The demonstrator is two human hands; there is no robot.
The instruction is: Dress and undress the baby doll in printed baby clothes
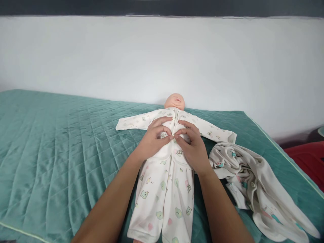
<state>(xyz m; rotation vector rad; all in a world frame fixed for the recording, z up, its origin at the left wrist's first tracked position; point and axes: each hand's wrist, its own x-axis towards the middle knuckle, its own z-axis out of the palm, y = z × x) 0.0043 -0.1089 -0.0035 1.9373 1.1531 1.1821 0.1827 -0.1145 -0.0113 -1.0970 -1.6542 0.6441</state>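
Observation:
A baby doll (175,100) lies on its back, its head toward the wall. It wears a white baby jacket (215,132) with a small animal print, sleeves spread to both sides, and matching pants (152,192). My left hand (157,135) and my right hand (189,140) meet over the doll's chest. Both pinch the jacket's front edges at the middle, thumbs and index fingers nearly touching. A small fastening seems to sit between the fingertips, mostly hidden. Higher up, the front edges lie close together near the collar.
A crumpled heap of white printed baby clothes (253,182) lies right of the doll, close to my right forearm. Beneath everything is a green quilted bedspread (63,145). Behind it rises a white wall (152,57). A red object (307,162) stands beyond the bed's right edge.

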